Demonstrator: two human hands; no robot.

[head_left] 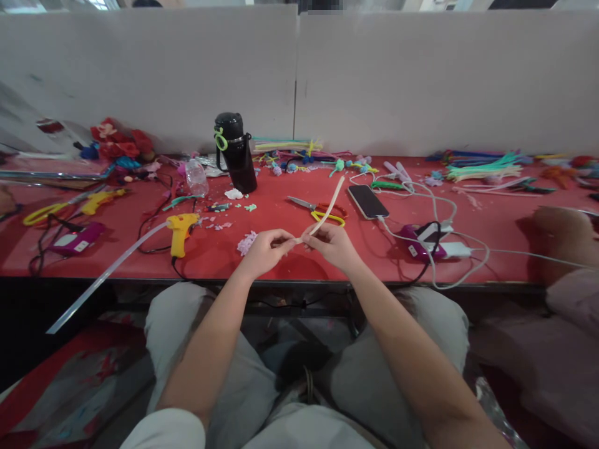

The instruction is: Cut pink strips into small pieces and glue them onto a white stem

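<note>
Both hands meet over the front edge of the red table (491, 218). My left hand (264, 249) pinches the near end of a pale cream stick (330, 204). My right hand (331, 244) grips the same stick a little farther along, and the stick slants up and away to the right above the yellow-and-red scissors (322, 212). A small lilac fuzzy piece (246, 242) lies on the table just left of my left hand.
A yellow glue gun (180, 231) with a long clear stick, a black flask (235, 151), a phone (367, 201) on a white cable and a purple charger block (423, 240) lie around. Pipe cleaners (484, 167) pile at the back. Another person's arm (564, 234) rests at right.
</note>
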